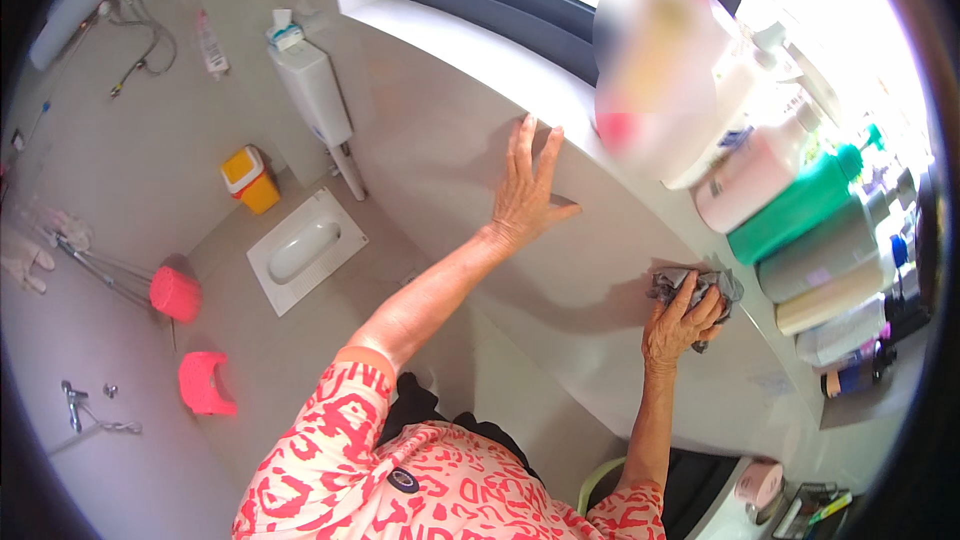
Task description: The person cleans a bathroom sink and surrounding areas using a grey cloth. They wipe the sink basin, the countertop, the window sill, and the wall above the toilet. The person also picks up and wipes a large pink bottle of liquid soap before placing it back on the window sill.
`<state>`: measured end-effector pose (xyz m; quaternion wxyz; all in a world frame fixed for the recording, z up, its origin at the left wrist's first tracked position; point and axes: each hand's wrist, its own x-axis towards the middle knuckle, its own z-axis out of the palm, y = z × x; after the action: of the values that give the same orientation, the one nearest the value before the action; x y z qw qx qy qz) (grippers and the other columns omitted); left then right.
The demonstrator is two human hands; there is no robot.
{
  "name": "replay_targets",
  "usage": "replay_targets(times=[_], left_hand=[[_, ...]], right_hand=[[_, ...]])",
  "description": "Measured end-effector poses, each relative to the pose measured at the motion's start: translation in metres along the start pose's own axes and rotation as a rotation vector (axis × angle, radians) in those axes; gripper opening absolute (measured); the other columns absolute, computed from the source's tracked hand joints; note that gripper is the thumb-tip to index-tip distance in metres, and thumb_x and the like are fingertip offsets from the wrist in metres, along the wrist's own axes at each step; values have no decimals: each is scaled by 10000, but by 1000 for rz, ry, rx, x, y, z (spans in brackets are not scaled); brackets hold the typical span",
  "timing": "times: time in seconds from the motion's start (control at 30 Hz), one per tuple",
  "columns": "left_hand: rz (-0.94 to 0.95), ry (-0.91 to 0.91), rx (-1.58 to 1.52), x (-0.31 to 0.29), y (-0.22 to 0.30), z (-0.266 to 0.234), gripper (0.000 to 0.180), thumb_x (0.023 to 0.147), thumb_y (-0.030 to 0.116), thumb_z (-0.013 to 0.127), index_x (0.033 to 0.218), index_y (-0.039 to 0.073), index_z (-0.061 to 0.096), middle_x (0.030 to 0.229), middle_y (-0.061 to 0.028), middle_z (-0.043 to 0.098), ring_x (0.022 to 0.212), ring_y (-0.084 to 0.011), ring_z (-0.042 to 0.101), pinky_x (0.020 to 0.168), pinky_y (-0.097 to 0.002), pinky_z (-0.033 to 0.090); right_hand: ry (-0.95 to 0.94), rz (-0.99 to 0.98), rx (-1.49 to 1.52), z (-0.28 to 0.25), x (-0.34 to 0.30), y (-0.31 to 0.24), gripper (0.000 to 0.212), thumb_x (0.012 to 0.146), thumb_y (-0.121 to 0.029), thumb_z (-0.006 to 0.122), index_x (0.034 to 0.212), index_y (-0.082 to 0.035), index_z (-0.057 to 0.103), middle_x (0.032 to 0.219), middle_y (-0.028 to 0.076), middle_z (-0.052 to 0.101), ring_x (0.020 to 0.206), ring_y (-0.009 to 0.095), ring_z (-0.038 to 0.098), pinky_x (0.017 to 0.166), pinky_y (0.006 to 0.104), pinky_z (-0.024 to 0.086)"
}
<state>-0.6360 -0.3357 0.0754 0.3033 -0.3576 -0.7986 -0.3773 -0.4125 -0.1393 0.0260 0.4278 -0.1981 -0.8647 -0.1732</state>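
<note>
My right hand [686, 322] presses a crumpled grey cloth [722, 288] flat against the light tiled wall [590, 270], just below the window sill. Its fingers bend over the cloth, and part of the cloth bunches out around them. Further left, my left hand [527, 185] is spread against the same wall, fingertips reaching up to the edge of the sill [470, 55]. Nothing is in that hand. Close to my right hand, on the sill, stands a row of bottles, among them a green pump bottle [795, 202] and a pale pink one [752, 175].
A squat toilet [305, 248] is set in the floor at left, near a yellow bin [250, 180], a red bucket [175, 293] and a pink stool [207, 383]. A white cistern [312, 90] hangs on the wall. At lower right is a counter with a pink round container [760, 483].
</note>
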Motion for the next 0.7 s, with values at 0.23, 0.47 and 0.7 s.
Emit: replay_targets(times=[0.23, 0.47, 0.7], left_hand=[[-225, -29, -139, -11, -23, 3, 1129, 632, 178, 847, 1470, 78, 96, 1428, -265, 144, 1289, -454, 305, 989, -452, 439], [-343, -254, -206, -11, -20, -3, 1015, 662, 86, 785, 1448, 54, 144, 1433, -235, 188, 1308, -439, 292, 1014, -479, 407], [-125, -232, -180, 7, 12, 6, 986, 674, 35, 763, 1450, 40, 153, 1400, -251, 242, 1297, -447, 273, 1038, -471, 364]], right_hand=[[92, -135, -7, 40, 46, -74, 650, 796, -245, 655, 1403, -167, 437, 1475, 142, 281, 1315, 332, 296, 984, 589, 157], [179, -214, -52, 57, 95, -131, 437, 873, -274, 532, 1310, -262, 541, 1322, 11, 513, 1110, 169, 506, 981, 470, 218], [89, -232, 140, 54, 114, -130, 473, 855, -229, 542, 1327, -258, 512, 1356, -2, 491, 1171, 144, 501, 961, 443, 281]])
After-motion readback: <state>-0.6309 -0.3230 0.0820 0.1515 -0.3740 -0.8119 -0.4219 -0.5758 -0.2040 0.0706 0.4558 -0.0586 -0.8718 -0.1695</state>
